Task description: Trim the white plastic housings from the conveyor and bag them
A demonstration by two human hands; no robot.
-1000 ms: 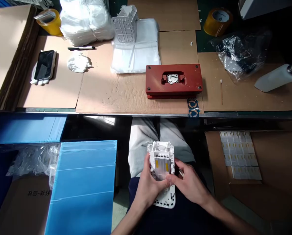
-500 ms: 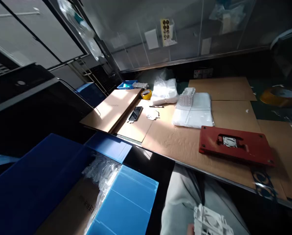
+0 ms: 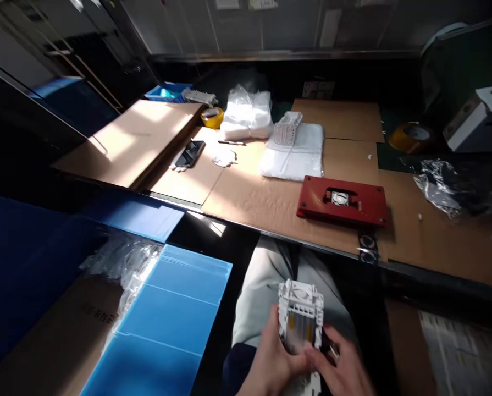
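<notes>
Above my lap is a white plastic frame with a ring-shaped top and a clear, silvery middle with yellowish strips. My left hand wraps round its left side, thumb across the front. On the other side my right hand grips the lower right edge, its thumb pressed on the front. Something dark with a shiny edge shows by the right fingers; I cannot make out what it is. A red block fixture lies on the bench in front, with a small white part in its recess.
Cardboard covers the bench. On it are white plastic-wrapped packs, a white lattice piece, a phone, a pen and yellow tape. A blue-flapped box stands at left; crumpled film lies right.
The white frame has come up further into view, now with both hands on it; before, only a fingertip showed. The view has shifted, so the bench sits further left and higher.
</notes>
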